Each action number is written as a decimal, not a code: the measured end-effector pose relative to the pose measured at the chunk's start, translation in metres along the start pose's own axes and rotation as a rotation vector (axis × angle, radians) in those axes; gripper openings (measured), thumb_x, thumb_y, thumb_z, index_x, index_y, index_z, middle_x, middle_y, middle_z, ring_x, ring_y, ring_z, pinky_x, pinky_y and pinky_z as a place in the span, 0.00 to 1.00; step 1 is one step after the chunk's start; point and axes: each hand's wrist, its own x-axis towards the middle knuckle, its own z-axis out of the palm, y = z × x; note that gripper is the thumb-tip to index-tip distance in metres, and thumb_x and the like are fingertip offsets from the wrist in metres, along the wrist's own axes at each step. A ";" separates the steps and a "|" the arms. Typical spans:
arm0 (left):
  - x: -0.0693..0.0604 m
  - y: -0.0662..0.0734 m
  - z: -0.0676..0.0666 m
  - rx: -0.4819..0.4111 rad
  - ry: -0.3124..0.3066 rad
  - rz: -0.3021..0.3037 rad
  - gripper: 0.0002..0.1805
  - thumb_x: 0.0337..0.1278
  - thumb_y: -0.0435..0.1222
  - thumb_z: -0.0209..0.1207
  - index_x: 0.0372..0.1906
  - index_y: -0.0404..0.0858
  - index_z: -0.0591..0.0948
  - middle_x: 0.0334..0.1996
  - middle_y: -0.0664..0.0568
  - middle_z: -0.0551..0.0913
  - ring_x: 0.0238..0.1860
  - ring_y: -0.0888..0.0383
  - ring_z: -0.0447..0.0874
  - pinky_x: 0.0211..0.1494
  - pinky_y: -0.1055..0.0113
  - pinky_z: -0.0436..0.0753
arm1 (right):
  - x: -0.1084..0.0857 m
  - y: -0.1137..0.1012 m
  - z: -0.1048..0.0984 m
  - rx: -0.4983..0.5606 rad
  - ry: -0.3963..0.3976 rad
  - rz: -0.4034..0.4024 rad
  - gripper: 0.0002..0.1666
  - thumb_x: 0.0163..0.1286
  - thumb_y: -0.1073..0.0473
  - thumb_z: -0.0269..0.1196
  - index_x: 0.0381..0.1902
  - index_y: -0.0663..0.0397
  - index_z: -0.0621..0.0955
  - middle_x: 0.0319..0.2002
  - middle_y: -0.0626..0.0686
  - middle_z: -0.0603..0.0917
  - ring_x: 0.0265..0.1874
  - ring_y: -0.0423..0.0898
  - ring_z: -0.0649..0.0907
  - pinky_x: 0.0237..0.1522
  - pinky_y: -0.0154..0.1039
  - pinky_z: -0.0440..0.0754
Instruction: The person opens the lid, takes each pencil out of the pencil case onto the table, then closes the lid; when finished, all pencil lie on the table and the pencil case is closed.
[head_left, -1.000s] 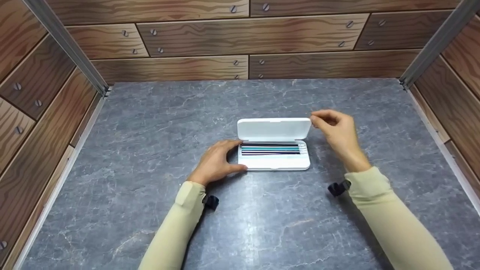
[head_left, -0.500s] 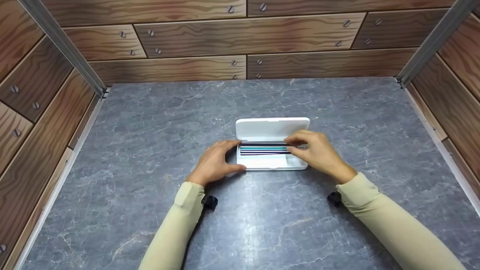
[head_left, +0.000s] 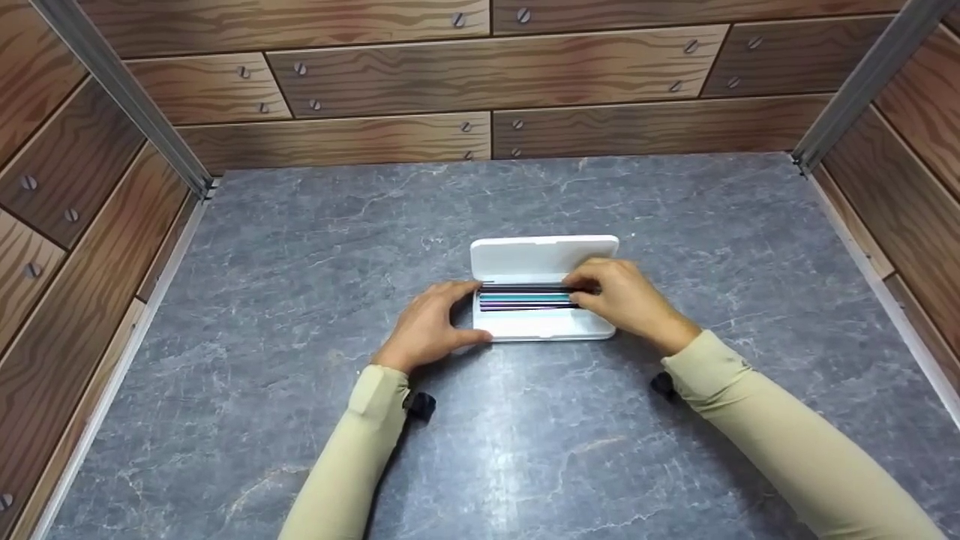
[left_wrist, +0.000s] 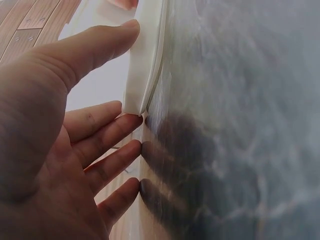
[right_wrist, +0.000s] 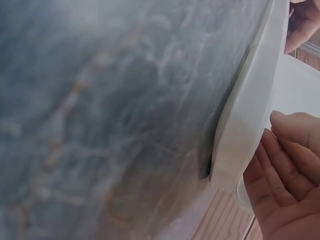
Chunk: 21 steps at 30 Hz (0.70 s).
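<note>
A white case [head_left: 517,326] lies on the table with its lid [head_left: 517,260] raised at the back. Several dark, teal and purple pencil-like sticks [head_left: 521,298] lie lengthwise inside. My left hand [head_left: 429,326] holds the case's left end, thumb at the front edge and a finger at the back corner; the left wrist view shows this hand [left_wrist: 55,115] against the case wall [left_wrist: 142,65]. Over the right end, my right hand [head_left: 630,304] pinches the sticks, hiding their ends. In the right wrist view, the hand [right_wrist: 287,175] is beside the case wall [right_wrist: 252,105].
The grey marbled table [head_left: 300,240] extends around the case. Wood-patterned panels [head_left: 390,75] stand behind and at both sides, with metal posts at the two back corners.
My right hand has moved left and down from the lid's right corner onto the sticks, then slightly farther left. The left hand keeps its place on the case.
</note>
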 end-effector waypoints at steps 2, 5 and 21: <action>0.000 0.000 0.000 0.002 0.003 -0.002 0.47 0.58 0.53 0.82 0.81 0.44 0.78 0.79 0.45 0.81 0.82 0.43 0.75 0.89 0.41 0.70 | 0.002 -0.002 0.001 -0.034 -0.003 -0.029 0.12 0.69 0.71 0.75 0.49 0.64 0.93 0.46 0.61 0.94 0.47 0.57 0.91 0.55 0.59 0.91; 0.000 0.001 0.000 0.003 0.001 -0.004 0.47 0.59 0.53 0.82 0.81 0.44 0.78 0.79 0.45 0.81 0.82 0.43 0.75 0.89 0.41 0.70 | 0.004 -0.004 0.002 -0.077 -0.013 -0.071 0.11 0.68 0.73 0.74 0.48 0.66 0.93 0.44 0.63 0.94 0.46 0.59 0.91 0.55 0.60 0.91; 0.001 0.003 -0.002 -0.005 -0.011 -0.004 0.48 0.58 0.51 0.83 0.82 0.44 0.77 0.79 0.45 0.80 0.82 0.43 0.76 0.88 0.42 0.72 | 0.007 -0.008 0.001 -0.138 -0.114 -0.112 0.11 0.72 0.73 0.71 0.50 0.68 0.92 0.48 0.65 0.91 0.50 0.62 0.90 0.57 0.60 0.91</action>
